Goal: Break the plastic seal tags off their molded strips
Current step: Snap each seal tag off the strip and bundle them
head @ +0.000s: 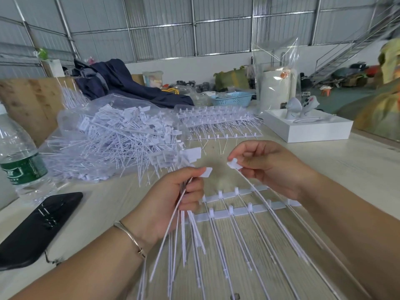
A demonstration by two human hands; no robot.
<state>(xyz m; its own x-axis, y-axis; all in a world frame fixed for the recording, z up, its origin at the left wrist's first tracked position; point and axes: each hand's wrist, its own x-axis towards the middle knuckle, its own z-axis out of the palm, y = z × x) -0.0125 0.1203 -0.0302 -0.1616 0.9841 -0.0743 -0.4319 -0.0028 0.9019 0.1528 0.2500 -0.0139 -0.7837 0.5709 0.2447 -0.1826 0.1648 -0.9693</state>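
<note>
- Our left hand (173, 198) grips a bundle of loose seal tags (188, 230), thin white stems fanning down toward us, one flat head at the thumb.
- Our right hand (268, 167) pinches a single tag (234, 164) by its small white head.
- Under both hands the molded strips (238, 211) lie on the wooden table (104, 204), two white bars with stubs.
- Further left, a clear bag of tags (112, 135).
</note>
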